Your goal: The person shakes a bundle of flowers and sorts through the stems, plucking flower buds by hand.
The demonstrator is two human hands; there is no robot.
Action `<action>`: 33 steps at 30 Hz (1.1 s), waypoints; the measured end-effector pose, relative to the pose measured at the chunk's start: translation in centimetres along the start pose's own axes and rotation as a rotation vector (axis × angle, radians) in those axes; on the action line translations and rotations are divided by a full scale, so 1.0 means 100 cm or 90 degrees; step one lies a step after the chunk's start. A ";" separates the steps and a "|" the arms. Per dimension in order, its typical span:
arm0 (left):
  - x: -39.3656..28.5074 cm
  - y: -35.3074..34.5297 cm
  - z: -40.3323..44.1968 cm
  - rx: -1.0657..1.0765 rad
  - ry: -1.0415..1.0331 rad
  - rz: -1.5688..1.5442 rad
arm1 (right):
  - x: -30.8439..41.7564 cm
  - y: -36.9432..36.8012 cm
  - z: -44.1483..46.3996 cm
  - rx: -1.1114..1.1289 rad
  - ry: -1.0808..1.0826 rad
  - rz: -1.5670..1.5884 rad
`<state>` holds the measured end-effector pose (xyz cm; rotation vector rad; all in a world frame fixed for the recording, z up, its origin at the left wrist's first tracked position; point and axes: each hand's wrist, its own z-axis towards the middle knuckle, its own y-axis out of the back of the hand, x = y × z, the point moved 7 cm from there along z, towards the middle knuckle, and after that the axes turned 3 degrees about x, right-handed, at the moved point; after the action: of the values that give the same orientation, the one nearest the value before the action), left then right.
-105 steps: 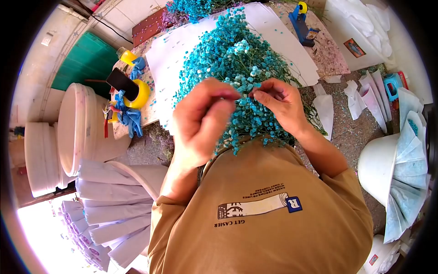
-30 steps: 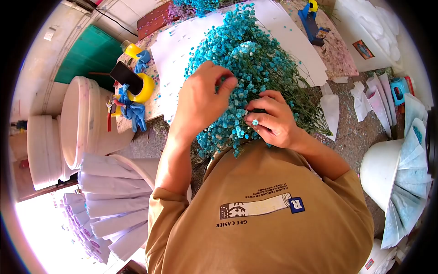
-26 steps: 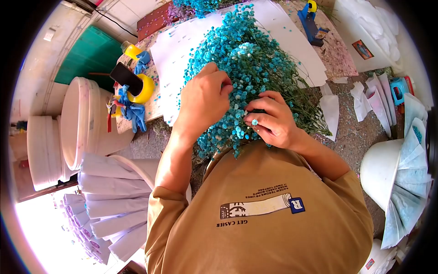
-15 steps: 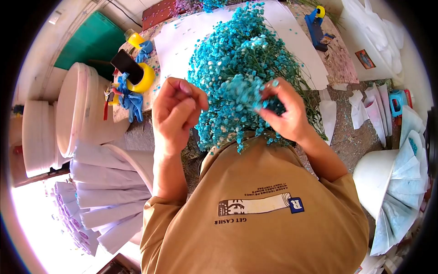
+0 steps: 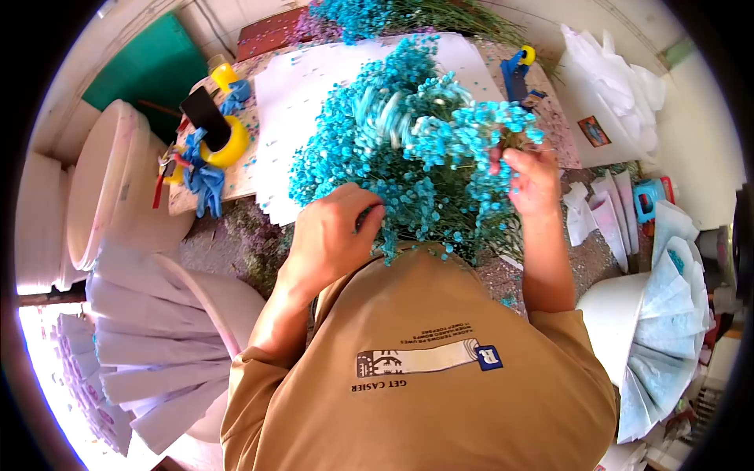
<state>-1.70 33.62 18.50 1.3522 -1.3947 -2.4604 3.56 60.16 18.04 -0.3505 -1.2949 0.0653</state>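
Observation:
A large bundle of blue-dyed baby's breath (image 5: 353, 118) lies over white paper on the table in front of me, some of it blurred by motion. My right hand (image 5: 536, 180) is raised at the bundle's right side, its fingers closed on a sprig of blue baby's breath (image 5: 479, 133). At the bundle's lower left edge, close to my shirt, is my left hand (image 5: 330, 235). Its fingers are curled toward the thumb, and whatever they may pinch is hidden among the blossoms.
White paper sheets (image 5: 275, 118) cover the table. To the left are a phone (image 5: 206, 118) on a yellow tape roll (image 5: 232, 143) and blue gloves (image 5: 206, 184). A blue tape dispenser (image 5: 514, 78) stands back right. Tubs with paper-wrapped bunches (image 5: 149, 337) flank me.
My right hand has moved outward to the right with its sprig. My left hand has come down and turned over at the bundle's near edge. The whole view has shifted slightly.

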 end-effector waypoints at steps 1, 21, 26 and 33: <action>-0.007 0.001 0.002 0.002 -0.008 -0.008 | -0.002 0.000 0.000 0.016 -0.007 0.022; -0.045 -0.020 0.041 -0.036 -0.209 0.055 | 0.001 -0.019 -0.005 0.045 -0.079 -0.057; -0.027 -0.036 0.074 0.068 -0.080 0.248 | -0.001 -0.027 -0.005 0.113 -0.111 -0.078; -0.032 -0.003 0.065 -0.100 -0.069 0.061 | -0.006 -0.001 -0.012 0.143 0.032 0.030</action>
<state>-4.01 39.56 22.00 1.1109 -1.2234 -2.5513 4.55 59.66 17.25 -0.1887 -1.2155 0.2387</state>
